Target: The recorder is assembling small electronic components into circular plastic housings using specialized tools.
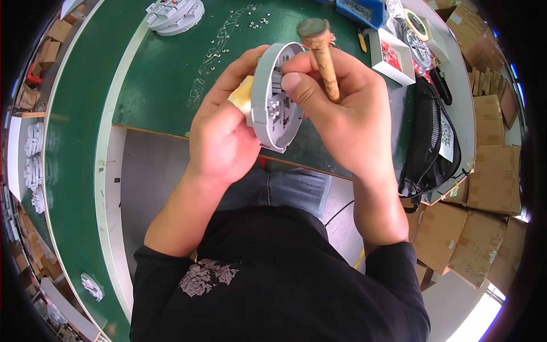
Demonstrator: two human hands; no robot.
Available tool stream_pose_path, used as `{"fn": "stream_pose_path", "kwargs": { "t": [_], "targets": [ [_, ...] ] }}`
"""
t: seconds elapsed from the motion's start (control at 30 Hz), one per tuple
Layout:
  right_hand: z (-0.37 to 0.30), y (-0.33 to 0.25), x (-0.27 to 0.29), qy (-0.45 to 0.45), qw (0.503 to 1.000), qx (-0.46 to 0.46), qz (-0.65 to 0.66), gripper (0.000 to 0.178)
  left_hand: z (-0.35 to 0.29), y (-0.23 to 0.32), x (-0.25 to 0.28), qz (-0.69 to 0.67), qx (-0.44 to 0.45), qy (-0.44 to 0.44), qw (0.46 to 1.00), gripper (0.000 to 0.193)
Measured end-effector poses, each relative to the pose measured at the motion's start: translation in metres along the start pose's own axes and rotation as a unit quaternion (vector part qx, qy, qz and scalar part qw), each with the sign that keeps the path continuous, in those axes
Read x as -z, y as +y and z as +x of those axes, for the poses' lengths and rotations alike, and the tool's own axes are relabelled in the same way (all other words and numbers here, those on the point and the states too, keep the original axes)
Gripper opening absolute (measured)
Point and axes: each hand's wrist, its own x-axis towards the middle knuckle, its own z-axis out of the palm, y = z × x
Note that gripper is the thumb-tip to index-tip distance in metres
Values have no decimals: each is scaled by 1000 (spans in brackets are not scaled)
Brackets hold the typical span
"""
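Note:
My left hand point(219, 134) grips a round, shallow grey plastic housing point(263, 108) by its rim, tilted on edge above the table. A soft yellow-white piece point(243, 96) covers the thumb area of that hand, against the housing's outer side; whether it is a wrap or a pad I cannot tell. With thumb and forefinger, my right hand point(356, 105) pinches at a small grey part point(277, 81) inside the housing. A small hammer point(326, 65) with a wooden handle is tucked in the same hand, its blurred head pointing up and away from me.
Small metal parts point(259, 23) lie scattered on the green table point(165, 85). Stacked grey housings point(175, 16) stand at the far left. At the far right are a blue bin point(360, 12), a white box of red pieces point(392, 57) and a black bag point(427, 131). Cardboard boxes point(493, 176) line the right side.

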Motion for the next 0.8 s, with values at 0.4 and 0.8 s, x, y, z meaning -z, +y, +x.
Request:
{"fn": "stream_pose_path", "kwargs": {
  "t": [0.4,0.8],
  "targets": [
    [-1,-5,20,-65,996,-39,-36,19,-12,12,15,-29,-27,105,994,42],
    [-16,-8,23,-99,973,89,-189,30,-12,28,15,48,-117,79,989,58]
  ]
}}
